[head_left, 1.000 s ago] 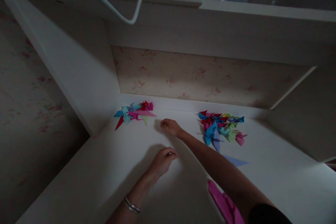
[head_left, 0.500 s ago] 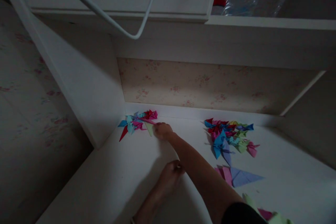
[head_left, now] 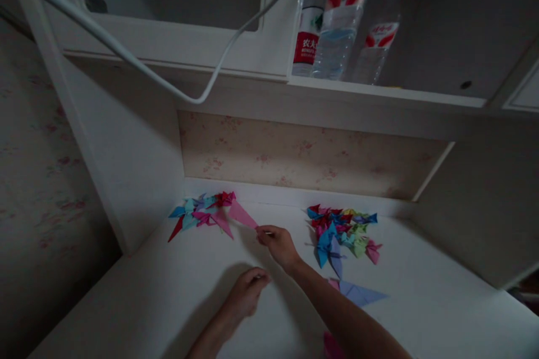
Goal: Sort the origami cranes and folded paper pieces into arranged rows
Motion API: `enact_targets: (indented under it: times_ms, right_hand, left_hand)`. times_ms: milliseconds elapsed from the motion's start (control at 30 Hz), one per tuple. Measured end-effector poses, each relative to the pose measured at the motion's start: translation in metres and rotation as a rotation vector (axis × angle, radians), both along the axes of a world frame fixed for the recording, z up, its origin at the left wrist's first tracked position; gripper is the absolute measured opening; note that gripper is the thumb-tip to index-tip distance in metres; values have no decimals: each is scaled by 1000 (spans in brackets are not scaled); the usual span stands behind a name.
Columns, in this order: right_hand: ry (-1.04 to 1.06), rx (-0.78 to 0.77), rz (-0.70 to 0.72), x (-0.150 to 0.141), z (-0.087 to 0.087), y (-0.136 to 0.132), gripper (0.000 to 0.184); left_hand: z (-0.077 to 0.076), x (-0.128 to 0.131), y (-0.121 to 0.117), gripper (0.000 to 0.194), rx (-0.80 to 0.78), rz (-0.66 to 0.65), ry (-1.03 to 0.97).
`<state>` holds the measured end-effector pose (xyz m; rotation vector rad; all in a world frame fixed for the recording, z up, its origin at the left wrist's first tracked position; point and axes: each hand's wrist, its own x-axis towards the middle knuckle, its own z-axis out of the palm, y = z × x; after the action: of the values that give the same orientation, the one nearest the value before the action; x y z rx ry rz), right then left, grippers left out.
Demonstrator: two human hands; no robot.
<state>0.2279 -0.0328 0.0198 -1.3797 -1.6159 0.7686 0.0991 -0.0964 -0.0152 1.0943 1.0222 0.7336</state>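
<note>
My right hand (head_left: 278, 244) pinches the tip of a pink folded paper crane (head_left: 241, 215), whose wide part reaches back to a cluster of coloured paper cranes (head_left: 188, 219) in the far left corner of the desk. Beside it another pointed pink paper piece (head_left: 223, 222) lies at the cluster's edge. My left hand (head_left: 248, 290) hovers nearer to me with fingers curled together; whatever they hold, if anything, is hidden. A larger heap of paper cranes (head_left: 341, 230) sits to the right, and a lavender folded paper (head_left: 362, 293) lies in front of it.
Pink paper (head_left: 332, 345) shows partly behind my right forearm. A white cable (head_left: 197, 100) hangs across the cabinet front. Plastic bottles (head_left: 337, 39) stand on the shelf (head_left: 379, 91) above. A white side panel (head_left: 126, 179) bounds the desk (head_left: 138, 303) at the left.
My right hand has drawn back from the left cluster, toward me and to the right, now pinching the pink paper's tip. The view has tilted up, showing more of the shelf.
</note>
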Motion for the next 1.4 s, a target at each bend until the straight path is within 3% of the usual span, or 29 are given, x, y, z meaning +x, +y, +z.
enact_targets:
  times_ms: [233, 367, 533, 633, 733, 867, 933, 1067, 1233, 1400]
  right_hand:
    - [574, -183, -39, 44, -7, -109, 37]
    - [701, -186, -181, 64, -27, -143, 42]
    - [759, -203, -284, 75, -46, -151, 46]
    - [789, -263, -242, 73, -41, -153, 51]
    - [831, -290, -221, 70, -33, -155, 53]
    - [875, -325, -219, 71, -34, -154, 56]
    - [900, -322, -221, 73, -39, -153, 55]
    - [940, -287, -199, 74, -45, -151, 51]
    - [928, -304, -196, 71, -44, -151, 51]
    - [913, -298, -172, 68, -47, -150, 48]
  left_hand:
    - [-2, -1, -5, 37, 70, -20, -103]
    - [-5, -1, -9, 35, 96, -61, -143]
    - [-7, 3, -14, 39, 43, -6, -204]
    - [-10, 4, -17, 47, -3, 30, -217]
    - [-13, 4, -18, 43, 106, 87, -221]
    - [-6, 3, -21, 82, 198, 126, -207]
    - [2, 3, -24, 91, 230, 110, -165]
    - [11, 2, -28, 81, 279, 86, -128]
    - [11, -4, -27, 72, 306, 75, -151]
    - [11, -10, -25, 90, 350, 81, -92]
